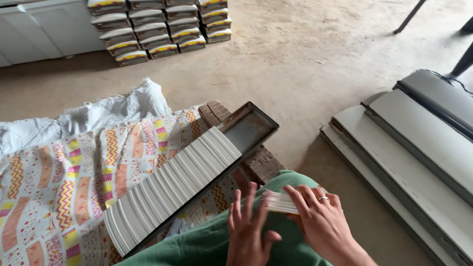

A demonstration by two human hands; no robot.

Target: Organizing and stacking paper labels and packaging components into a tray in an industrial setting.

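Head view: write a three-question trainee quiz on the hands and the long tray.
1. True or false: the long dark tray is packed with white cards from end to end.
2. Which hand wears a ring? A) left hand B) right hand
3. What do both hands hold between them over the green cloth?

Key:
1. False: the far end of the tray is bare.
2. B: a ring shows on a right-hand finger.
3. A small bundle of white cards, the right hand's grip on its far end, the left hand's fingers laid against its near end.
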